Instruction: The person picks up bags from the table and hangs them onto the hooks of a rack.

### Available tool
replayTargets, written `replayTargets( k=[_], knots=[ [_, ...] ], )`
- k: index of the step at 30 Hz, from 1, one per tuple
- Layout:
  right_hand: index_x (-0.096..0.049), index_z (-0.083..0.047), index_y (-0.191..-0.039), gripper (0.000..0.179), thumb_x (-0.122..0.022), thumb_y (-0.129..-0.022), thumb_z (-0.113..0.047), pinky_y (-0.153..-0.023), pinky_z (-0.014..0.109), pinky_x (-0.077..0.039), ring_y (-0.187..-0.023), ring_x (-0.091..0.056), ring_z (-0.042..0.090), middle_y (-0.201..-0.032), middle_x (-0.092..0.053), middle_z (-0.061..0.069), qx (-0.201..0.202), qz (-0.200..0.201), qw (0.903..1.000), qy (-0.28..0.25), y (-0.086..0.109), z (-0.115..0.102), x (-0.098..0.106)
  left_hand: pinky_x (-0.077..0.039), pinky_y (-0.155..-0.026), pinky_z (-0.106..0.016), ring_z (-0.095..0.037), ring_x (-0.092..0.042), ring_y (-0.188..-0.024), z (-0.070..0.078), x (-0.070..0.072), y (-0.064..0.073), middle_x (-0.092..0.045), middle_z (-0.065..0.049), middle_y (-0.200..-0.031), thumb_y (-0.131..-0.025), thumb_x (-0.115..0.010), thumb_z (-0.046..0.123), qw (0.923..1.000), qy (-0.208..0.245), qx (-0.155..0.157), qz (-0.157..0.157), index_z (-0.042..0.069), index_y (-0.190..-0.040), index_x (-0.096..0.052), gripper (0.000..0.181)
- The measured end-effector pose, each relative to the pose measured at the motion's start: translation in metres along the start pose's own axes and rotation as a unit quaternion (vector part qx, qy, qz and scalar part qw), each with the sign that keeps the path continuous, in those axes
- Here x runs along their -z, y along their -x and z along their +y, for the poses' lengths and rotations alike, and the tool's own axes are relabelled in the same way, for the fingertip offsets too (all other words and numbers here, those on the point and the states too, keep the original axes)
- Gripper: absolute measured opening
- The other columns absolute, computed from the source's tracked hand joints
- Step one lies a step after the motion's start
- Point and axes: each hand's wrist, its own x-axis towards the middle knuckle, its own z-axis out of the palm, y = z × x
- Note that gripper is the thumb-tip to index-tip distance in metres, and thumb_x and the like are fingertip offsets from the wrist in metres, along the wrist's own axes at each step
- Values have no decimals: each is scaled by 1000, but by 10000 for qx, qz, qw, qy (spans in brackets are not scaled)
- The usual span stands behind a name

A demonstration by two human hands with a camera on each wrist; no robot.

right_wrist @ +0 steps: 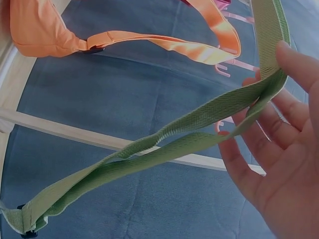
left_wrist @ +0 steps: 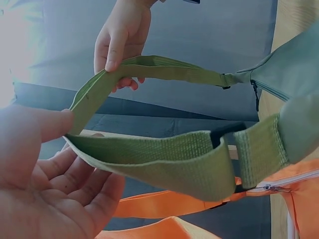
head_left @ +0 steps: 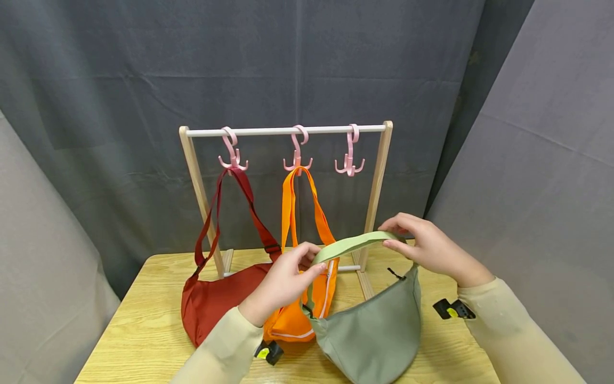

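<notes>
A grey-green shoulder bag (head_left: pixel 371 333) hangs from its light green strap (head_left: pixel 352 245), which both hands hold up over the front right of the table. My left hand (head_left: pixel 290 277) pinches the strap's left end between thumb and fingers. At the strap's right end, my right hand (head_left: pixel 424 245) pinches it the same way. In the left wrist view the doubled webbing (left_wrist: pixel 164 159) loops out from the left thumb to a black buckle. The right wrist view shows the strap (right_wrist: pixel 199 119) bent over the right fingers. Behind the green bag is an orange bag (head_left: pixel 290 320), partly hidden.
A wooden rack (head_left: pixel 379 181) with a white rail (head_left: pixel 268 131) stands at the back of the table (head_left: pixel 129 320). Pink hooks hang from the rail; the right hook (head_left: pixel 350 154) bears nothing. A red bag (head_left: pixel 216 298) hangs from the left hook (head_left: pixel 233 154), the orange one from the middle hook (head_left: pixel 297 152).
</notes>
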Motion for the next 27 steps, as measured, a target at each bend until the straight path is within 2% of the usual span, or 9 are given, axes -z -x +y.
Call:
replayTargets(
  k=[5, 14, 18, 22, 27],
  knots=[
    [-68, -16, -115, 24, -77, -93, -14, -88, 40, -58, -100, -69, 14, -109, -70, -4, -104, 142, 9997, -160, -2, -2, 1, -54, -81, -28, -15, -63, -87, 4, 2, -1, -68, 0, -101, -102, -66, 18, 9999, 75, 72, 77, 12, -121, -66, 19],
    [-69, -19, -104, 25, -79, -88, -3, -81, 16, -51, -91, -64, 3, -100, -69, -8, 332, 728, 9967, -97, -2, -4, 1, -54, -77, -28, -16, -62, -84, 6, 4, -6, -67, -5, -101, -101, -67, 18, 9990, 275, 212, 290, 9, -119, -65, 20],
    [-69, -19, -104, 28, -80, -86, 0, -81, 13, -49, -91, -64, 3, -99, -69, -8, 465, 931, 9946, -22, -2, -5, 0, -54, -74, -28, -17, -62, -84, 7, 5, -7, -67, -4, -100, -100, -69, 19, 9981, 378, 360, 338, 11, -118, -66, 20],
    [-70, -19, -103, 29, -81, -85, 1, -81, 12, -48, -90, -63, 4, -98, -70, -8, 459, 1055, 9934, 29, -3, -9, 0, -53, -71, -28, -18, -60, -83, 9, 5, -7, -67, -5, -98, -99, -70, 19, 9979, 399, 368, 366, 11, -115, -66, 19],
    [-72, -19, -103, 29, -82, -84, 0, -82, 11, -47, -90, -64, 4, -98, -71, -8, 456, 1135, 9925, 56, -3, -13, 1, -55, -73, -27, -18, -60, -83, 11, 6, -9, -67, -4, -96, -98, -72, 17, 9982, 349, 383, 286, 11, -113, -66, 18]
  ],
)
